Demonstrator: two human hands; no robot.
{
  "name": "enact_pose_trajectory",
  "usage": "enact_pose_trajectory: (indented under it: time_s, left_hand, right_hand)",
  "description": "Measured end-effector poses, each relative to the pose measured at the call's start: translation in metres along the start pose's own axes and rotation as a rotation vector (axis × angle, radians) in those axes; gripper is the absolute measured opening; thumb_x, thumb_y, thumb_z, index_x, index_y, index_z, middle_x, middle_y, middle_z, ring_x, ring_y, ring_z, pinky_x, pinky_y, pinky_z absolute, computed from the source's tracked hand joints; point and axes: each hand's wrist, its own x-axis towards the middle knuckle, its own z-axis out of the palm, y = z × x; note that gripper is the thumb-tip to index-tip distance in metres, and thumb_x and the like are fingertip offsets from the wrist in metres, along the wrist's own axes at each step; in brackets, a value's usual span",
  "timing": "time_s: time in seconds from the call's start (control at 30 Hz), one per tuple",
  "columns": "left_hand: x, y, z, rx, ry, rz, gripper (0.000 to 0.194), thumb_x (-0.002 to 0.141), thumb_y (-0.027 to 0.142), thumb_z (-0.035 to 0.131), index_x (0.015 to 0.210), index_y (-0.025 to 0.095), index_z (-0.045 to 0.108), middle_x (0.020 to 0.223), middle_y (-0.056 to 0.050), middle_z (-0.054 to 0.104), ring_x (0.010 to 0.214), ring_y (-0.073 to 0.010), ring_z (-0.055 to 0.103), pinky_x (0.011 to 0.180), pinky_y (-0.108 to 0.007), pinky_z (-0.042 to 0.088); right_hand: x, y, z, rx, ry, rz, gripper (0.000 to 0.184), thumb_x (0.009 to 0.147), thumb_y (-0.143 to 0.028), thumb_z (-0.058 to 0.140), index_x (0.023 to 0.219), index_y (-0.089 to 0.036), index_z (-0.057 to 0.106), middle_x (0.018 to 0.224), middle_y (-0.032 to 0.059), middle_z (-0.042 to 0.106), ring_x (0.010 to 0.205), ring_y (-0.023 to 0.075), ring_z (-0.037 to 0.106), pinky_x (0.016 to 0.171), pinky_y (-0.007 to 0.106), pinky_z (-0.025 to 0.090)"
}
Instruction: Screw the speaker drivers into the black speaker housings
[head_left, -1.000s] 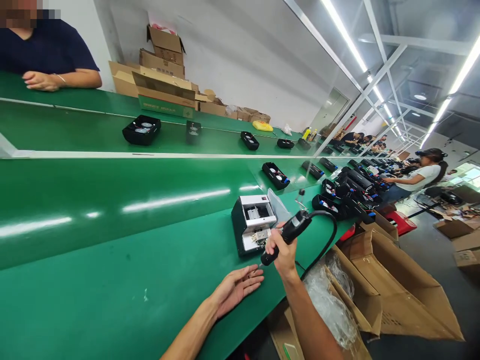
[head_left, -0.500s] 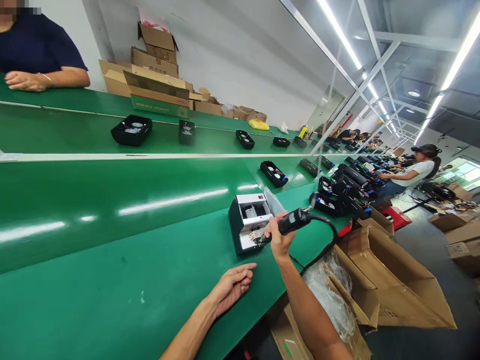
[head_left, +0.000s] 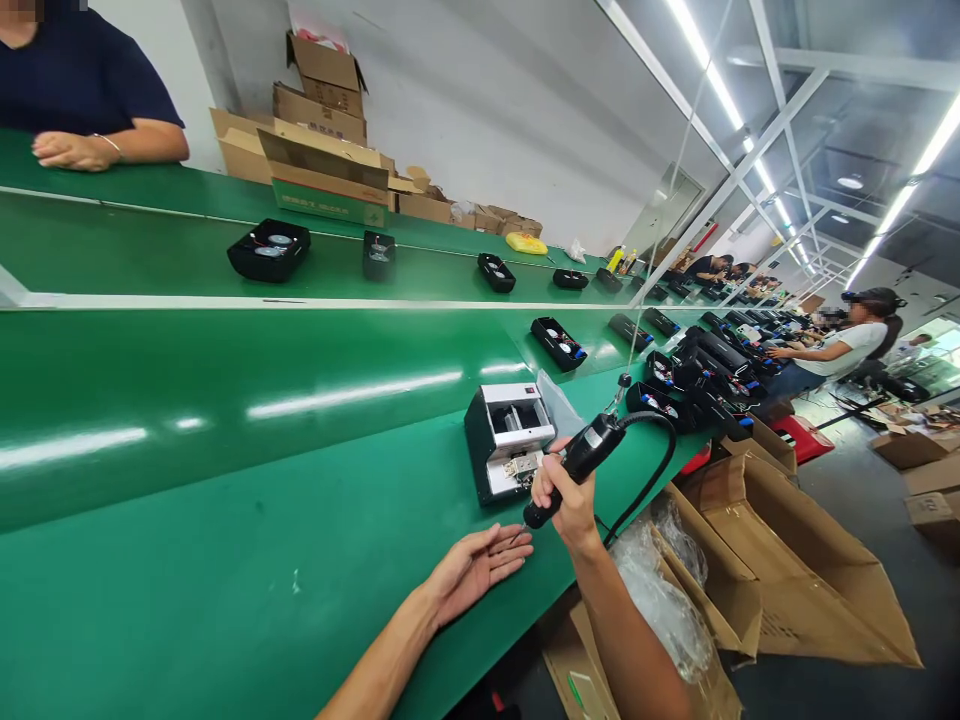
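Note:
My right hand [head_left: 566,498] is wrapped round a black electric screwdriver [head_left: 592,447], which hangs from a thin line and trails a black cable. The screwdriver slants, its bit end pointing down and left toward my left hand [head_left: 480,570]. That hand lies palm up over the green bench [head_left: 337,590], fingers stretched out. The bit tip is at the fingers; whether it touches them, and whether a screw is there, I cannot tell. Just behind both hands stands a black and white screw feeder [head_left: 491,450], with a small metal outlet on its front.
Black speaker-like housings [head_left: 559,343] are spread along the line, heaped at the right. Open cardboard boxes [head_left: 810,560] and clear plastic bags [head_left: 667,610] sit below the bench's right edge. Across the line is a person [head_left: 90,90]; another person [head_left: 847,340] stands farther right.
My right hand has drawn the screwdriver away from the screw feeder's outlet, its tip now down by my left hand. My left fingers have uncurled, and the palm is turned up.

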Motion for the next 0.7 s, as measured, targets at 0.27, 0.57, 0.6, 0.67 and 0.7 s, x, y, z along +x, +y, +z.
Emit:
enact_pose_trajectory:
  time_s: [0.27,0.57,0.6,0.67,0.7]
  left_hand:
    - [0.0,-0.001,0.005,0.053,0.012,0.019,0.036,0.072,0.027,0.102,0.092,0.005,0.082,0.069,-0.001,0.065,0.056,-0.0032,0.053,0.054,-0.015,0.039]
    - [-0.001,0.002,0.004,0.021,0.028,0.028,0.026,0.076,0.011,0.089,0.101,0.007,0.084,0.089,-0.011,0.079,0.075,-0.0115,0.071,0.075,-0.02,0.055]
    - [-0.002,0.002,0.004,0.023,0.025,0.021,0.027,0.078,0.01,0.087,0.105,0.007,0.083,0.095,-0.013,0.081,0.08,-0.0136,0.073,0.079,-0.022,0.057]
    - [-0.002,0.002,0.005,0.024,0.024,0.012,0.031,0.082,0.012,0.085,0.112,0.007,0.082,0.11,-0.017,0.082,0.092,-0.0182,0.078,0.09,-0.027,0.059]
    - [-0.002,0.002,0.005,0.022,0.025,0.01,0.032,0.084,0.015,0.084,0.115,0.007,0.082,0.116,-0.018,0.082,0.098,-0.0204,0.079,0.095,-0.029,0.06]
  right_hand:
    - [0.013,-0.011,0.002,-0.014,0.181,-0.169,0.047,0.084,-0.045,0.087,0.106,-0.025,0.05,0.054,-0.0146,0.049,0.039,0.0076,0.044,0.043,0.021,0.04]
    - [0.034,0.008,0.004,-0.259,0.158,-0.279,0.048,0.088,-0.056,0.082,0.094,-0.025,0.045,0.053,-0.0124,0.051,0.04,0.0109,0.051,0.044,0.025,0.043]
    - [0.034,0.008,0.004,-0.28,0.129,-0.242,0.048,0.087,-0.056,0.082,0.093,-0.025,0.046,0.052,-0.0119,0.051,0.041,0.0109,0.051,0.044,0.025,0.043]
    - [0.033,0.008,0.002,-0.31,0.067,-0.166,0.049,0.083,-0.057,0.085,0.092,-0.024,0.049,0.05,-0.0117,0.051,0.038,0.0104,0.049,0.041,0.024,0.041]
    - [0.031,0.007,0.001,-0.314,0.036,-0.126,0.049,0.082,-0.056,0.086,0.093,-0.024,0.051,0.049,-0.0118,0.051,0.037,0.01,0.048,0.04,0.023,0.04]
